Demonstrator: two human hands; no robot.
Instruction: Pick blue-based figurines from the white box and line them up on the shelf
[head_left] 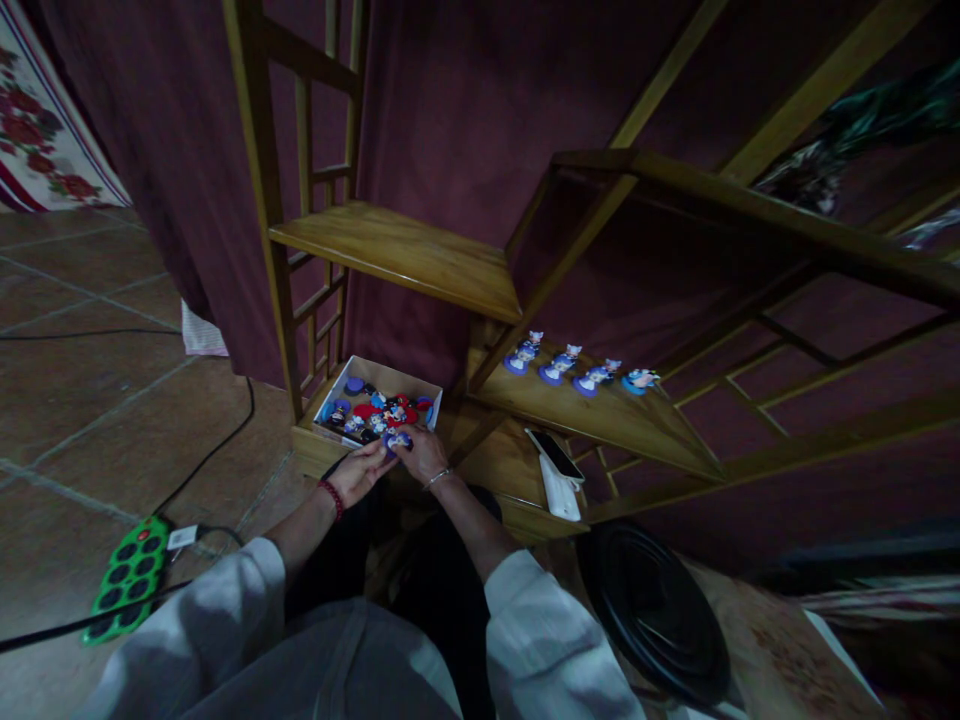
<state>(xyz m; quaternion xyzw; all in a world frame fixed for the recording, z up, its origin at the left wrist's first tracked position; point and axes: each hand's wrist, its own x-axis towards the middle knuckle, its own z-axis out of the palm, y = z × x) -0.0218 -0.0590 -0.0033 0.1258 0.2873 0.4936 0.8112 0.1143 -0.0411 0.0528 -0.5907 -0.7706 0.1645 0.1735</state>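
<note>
A small figurine (pixel 396 440) with a purple round base is held between my two hands, just over the front edge of an open box (pixel 435 392). My left hand (pixel 361 474) pinches it from the left with its fingertips. On the other side, the fingers of my right hand (pixel 424 456) are closed on the same figurine. Inside the box lies a jumble of figurines (pixel 382 412) in red, blue, black and purple. To the right, several figurines stand in a row on a wooden shelf: purple-based ones (pixel 559 366) and a blue-based one (pixel 640 381) at the right end.
The wooden shelf unit (pixel 405 255) has angled bars and boards around my hands. A phone (pixel 555 455) rests by a white object (pixel 559 495) on the lower board. A green power strip (pixel 127 580) with cables lies on the floor left; a round black object (pixel 652 610) is at right.
</note>
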